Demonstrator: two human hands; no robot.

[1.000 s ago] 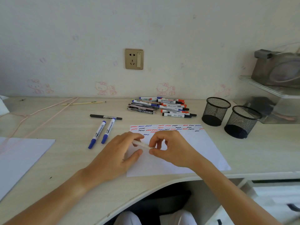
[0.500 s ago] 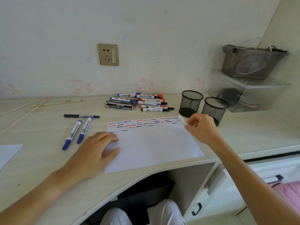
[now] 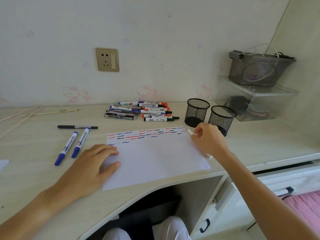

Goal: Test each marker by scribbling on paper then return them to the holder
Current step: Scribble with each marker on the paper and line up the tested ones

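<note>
A white sheet of paper [image 3: 155, 158] lies on the desk, with rows of red, blue and black scribbles along its far edge. My left hand [image 3: 91, 163] rests flat on the paper's left side. My right hand [image 3: 207, 139] is closed around a white pen [image 3: 190, 132] at the paper's far right corner, just in front of two black mesh holders [image 3: 197, 111] [image 3: 222, 118]. A pile of markers [image 3: 142, 112] lies behind the paper. Two blue markers [image 3: 66, 148] [image 3: 80, 142] and a black pen [image 3: 78, 127] lie to the left.
A clear two-tier shelf [image 3: 256, 103] with a grey box [image 3: 259, 70] stands at the far right. A wall socket [image 3: 107, 59] is on the wall. The desk's curved front edge [image 3: 131, 194] runs below the paper, with a white drawer unit [image 3: 242, 200] at the right.
My right hand carried the white pen from the paper's middle to its far right corner beside the holders. My left hand let go of the pen and lies flat. The camera turned right.
</note>
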